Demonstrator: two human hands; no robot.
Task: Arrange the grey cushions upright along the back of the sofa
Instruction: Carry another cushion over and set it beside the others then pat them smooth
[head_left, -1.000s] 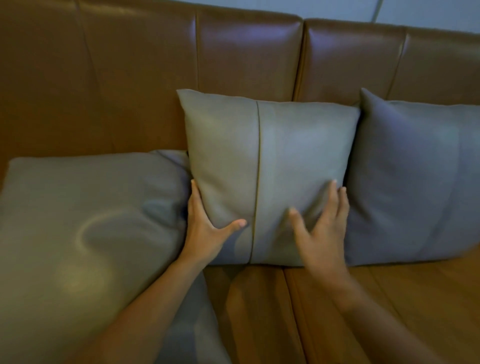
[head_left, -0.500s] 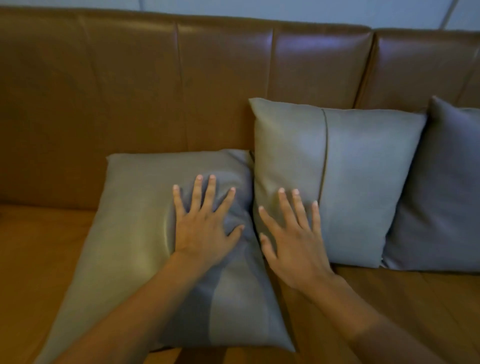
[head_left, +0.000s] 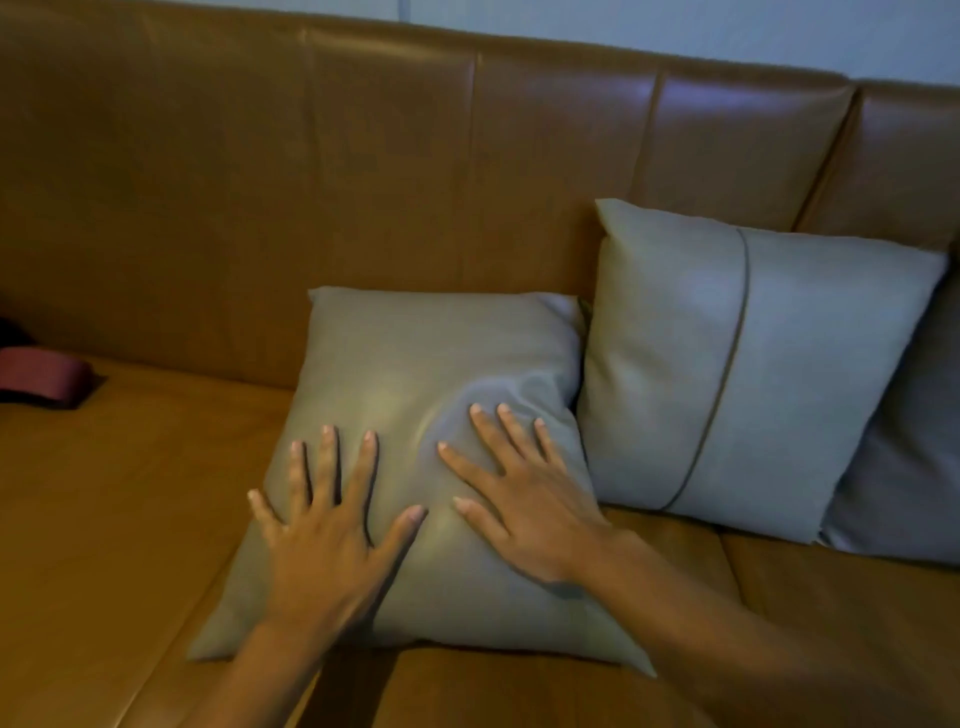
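Both hands lie flat, fingers spread, on the slanted grey cushion (head_left: 415, 364) at the frame's centre; neither grip closes on anything. The left hand (head_left: 324, 540) presses its lower left part, the right hand (head_left: 524, 512) its lower right, denting the cover. The cushion leans back on the brown leather sofa (head_left: 260, 182). At 3 o'clock of it, touching, the seamed grey cushion (head_left: 779, 374) stands upright against the backrest, with a darker grey cushion (head_left: 914, 467) beyond. A maroon object (head_left: 41, 374) lies at 9 o'clock.

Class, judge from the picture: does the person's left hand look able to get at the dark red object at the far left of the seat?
Probably yes. The left hand lies flat on the slumped cushion, and only bare seat separates it from the dark red object; it may need a stretch.
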